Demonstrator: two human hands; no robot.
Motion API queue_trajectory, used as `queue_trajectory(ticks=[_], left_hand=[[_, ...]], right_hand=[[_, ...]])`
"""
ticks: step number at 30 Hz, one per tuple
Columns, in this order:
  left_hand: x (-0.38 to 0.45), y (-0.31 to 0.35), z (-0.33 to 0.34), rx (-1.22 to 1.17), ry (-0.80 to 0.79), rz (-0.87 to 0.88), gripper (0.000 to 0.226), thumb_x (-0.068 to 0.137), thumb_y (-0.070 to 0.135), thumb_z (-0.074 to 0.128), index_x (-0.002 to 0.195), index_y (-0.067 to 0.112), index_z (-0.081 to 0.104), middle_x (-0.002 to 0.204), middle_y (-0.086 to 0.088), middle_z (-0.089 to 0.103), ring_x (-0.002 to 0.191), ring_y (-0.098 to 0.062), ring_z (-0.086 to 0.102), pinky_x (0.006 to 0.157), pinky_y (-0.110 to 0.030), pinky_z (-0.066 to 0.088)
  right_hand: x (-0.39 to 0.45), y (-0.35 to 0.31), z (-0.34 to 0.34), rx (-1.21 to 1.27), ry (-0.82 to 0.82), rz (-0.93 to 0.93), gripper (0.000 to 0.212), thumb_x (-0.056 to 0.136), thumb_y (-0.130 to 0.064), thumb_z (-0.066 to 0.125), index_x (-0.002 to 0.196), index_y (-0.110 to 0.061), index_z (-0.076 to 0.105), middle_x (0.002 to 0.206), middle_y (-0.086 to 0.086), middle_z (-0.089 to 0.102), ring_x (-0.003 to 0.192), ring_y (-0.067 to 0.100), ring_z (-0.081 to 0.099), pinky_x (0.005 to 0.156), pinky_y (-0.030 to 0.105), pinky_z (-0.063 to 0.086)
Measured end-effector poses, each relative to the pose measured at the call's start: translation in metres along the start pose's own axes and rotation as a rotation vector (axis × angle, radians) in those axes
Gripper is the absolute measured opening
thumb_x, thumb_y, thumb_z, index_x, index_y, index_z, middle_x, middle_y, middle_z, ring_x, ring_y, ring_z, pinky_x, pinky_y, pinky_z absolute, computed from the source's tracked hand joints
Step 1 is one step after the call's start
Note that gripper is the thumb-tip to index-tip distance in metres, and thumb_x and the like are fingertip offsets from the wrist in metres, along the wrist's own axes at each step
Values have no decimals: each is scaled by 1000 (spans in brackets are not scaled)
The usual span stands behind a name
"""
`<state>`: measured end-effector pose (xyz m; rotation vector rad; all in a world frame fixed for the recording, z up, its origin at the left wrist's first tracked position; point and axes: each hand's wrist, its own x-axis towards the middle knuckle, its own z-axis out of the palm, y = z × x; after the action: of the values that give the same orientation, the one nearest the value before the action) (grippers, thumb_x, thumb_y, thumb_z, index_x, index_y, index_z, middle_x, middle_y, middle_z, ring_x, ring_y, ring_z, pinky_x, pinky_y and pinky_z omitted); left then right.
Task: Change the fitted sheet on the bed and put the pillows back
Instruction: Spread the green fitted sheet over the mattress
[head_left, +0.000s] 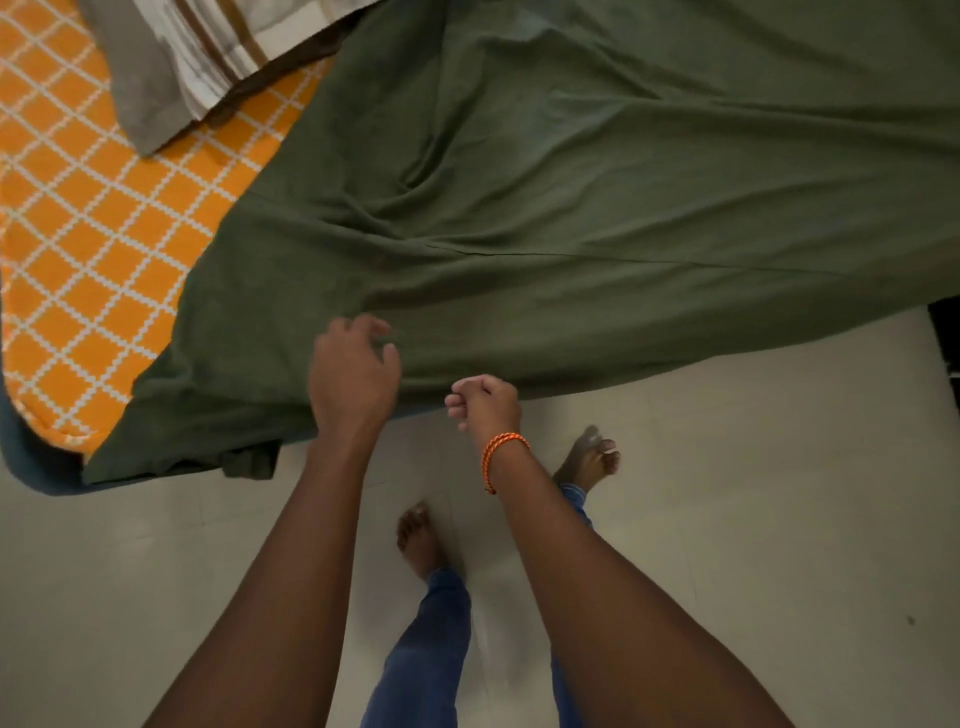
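My left hand (353, 376) hovers loose-fingered over the green sheet (597, 208); right hand (483, 402) fisted at its hem, grasp unclear. Sheet spread but untucked, orange mattress (88, 249) still exposed. Pillows (197, 57) not yet replaced.

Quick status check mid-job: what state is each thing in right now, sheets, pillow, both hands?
Green sheet: spread loose and wrinkled over the bed, edge hanging untucked.
Orange patterned sheet: on the mattress, left part uncovered.
Striped pillow: lying on the orange sheet at the far left.
Left hand: fingers relaxed over the green sheet's edge, no grip.
Right hand: fingers curled; whether it pinches the sheet edge is unclear.
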<state>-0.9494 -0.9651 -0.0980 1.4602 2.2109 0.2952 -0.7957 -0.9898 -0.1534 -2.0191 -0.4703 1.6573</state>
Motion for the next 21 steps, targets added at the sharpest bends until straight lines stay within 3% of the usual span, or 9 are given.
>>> queue_trajectory(ticks=[4,7,9,12,16,19,21], left_hand=[[-14,45,61,20,-268,240,31,97,28,68,128,30,66,129,2,63,118,-20,58,99,-45,52],[-26,77,99,235,-255,366,45,92,32,74,134,28,59,136,-2,51,123,-24,50,95,-41,45],[-27,94,120,365,-203,394,55,87,38,78,134,28,52,136,-6,48,122,-28,49,92,-44,47],[-19,109,139,437,-109,423,54,89,40,77,135,26,51,128,-6,53,113,-29,53,86,-49,49],[-4,112,145,382,-66,529,31,89,35,76,111,23,58,106,-1,60,96,-27,54,77,-46,45],[-2,106,138,320,-37,595,15,92,26,75,92,22,61,89,1,61,81,-24,53,67,-42,41],[-5,104,135,336,-77,627,14,91,20,76,86,21,64,82,1,61,75,-24,53,64,-42,41]], right_hand=[[33,-6,-58,-31,158,-43,15,91,-13,64,81,-18,74,83,3,75,77,17,67,66,25,51],[58,-8,-105,33,287,-16,10,97,-21,63,101,-17,71,99,4,73,91,19,68,70,26,54],[73,-13,-136,89,320,12,16,102,-34,60,108,-19,62,98,0,68,94,22,69,79,41,61],[98,-23,-171,84,304,4,30,102,-50,56,109,-21,55,93,-2,64,91,23,70,77,46,63],[117,-39,-193,77,332,-106,44,102,-47,59,97,-4,62,85,12,73,63,17,71,54,32,56],[118,-41,-194,6,393,-219,41,102,-35,58,76,-4,62,65,7,69,52,17,65,59,34,56],[111,-36,-195,-45,430,-240,42,98,-38,56,65,-12,58,58,1,65,57,22,65,63,40,58]])
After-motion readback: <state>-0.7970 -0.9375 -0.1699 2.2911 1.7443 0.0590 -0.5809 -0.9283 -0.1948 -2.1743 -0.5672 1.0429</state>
